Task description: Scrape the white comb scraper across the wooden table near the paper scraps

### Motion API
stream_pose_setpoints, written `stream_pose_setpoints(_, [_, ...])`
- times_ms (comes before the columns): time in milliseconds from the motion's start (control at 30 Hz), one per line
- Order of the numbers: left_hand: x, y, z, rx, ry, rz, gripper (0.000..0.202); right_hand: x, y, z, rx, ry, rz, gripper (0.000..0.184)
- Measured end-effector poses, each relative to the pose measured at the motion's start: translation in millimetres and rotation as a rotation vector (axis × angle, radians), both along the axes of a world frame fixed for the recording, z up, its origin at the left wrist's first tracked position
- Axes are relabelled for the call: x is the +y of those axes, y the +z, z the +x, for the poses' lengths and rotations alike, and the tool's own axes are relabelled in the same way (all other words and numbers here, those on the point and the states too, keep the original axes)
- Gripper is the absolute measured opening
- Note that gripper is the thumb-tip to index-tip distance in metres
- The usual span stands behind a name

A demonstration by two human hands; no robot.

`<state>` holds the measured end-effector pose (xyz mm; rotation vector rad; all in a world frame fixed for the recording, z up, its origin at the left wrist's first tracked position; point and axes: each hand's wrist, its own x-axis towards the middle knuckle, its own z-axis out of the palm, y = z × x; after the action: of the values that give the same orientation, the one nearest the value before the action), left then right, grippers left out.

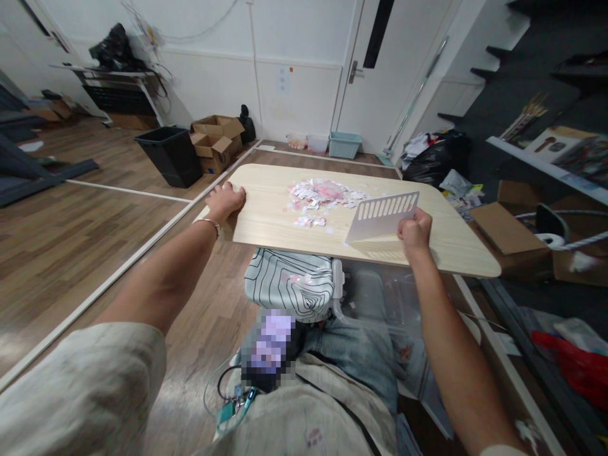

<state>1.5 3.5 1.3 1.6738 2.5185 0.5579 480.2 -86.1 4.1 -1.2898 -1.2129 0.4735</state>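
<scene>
My right hand (416, 231) is closed round the right end of a flat white plastic panel (380, 220) with a row of slots along its top. The panel stands tilted on a pale wooden tabletop (266, 221), its lower edge by the near side. Farther in lies a heap of torn white and pink paper scraps (323, 192), left of the panel and apart from it. A smaller cluster of scraps (311, 221) sits nearer to me. At the table's left edge my left hand (227, 199) grips the board with curled fingers; its underside is hidden.
Under the table's near edge are a patterned cloth-covered box (289, 285) and a clear plastic bin (384, 301). A phone (270, 345) rests by my lap. A black waste bin (171, 155) and cardboard boxes (216, 142) stand back left; another carton (508, 231) is at right.
</scene>
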Motion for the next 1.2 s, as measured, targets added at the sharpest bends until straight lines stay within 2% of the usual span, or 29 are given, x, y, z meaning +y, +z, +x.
stream_pose_setpoints(100, [1,-0.5,-1,0.000,-0.001,-0.005,0.074,-1,3.2,-2,0.114,-0.070,-0.015,0.011])
stream_pose_setpoints(233, [1,-0.1,-1,0.002,-0.004,-0.006,0.075,0,4.5,-3,0.177,-0.094,-0.081,0.015])
stream_pose_setpoints(700, [-1,2.5,-1,-0.009,-0.013,-0.015,0.074,3,-2.7,2,0.040,-0.042,-0.017,0.010])
stream_pose_setpoints(900, [-1,3.4,0,-0.021,-0.005,-0.021,0.075,-2,1.3,-2,-0.049,-0.047,-0.035,0.009])
stream_pose_setpoints(1200, [-1,3.8,1,-0.007,-0.003,-0.024,0.075,-8,11.7,-12,-0.005,0.059,-0.041,0.013])
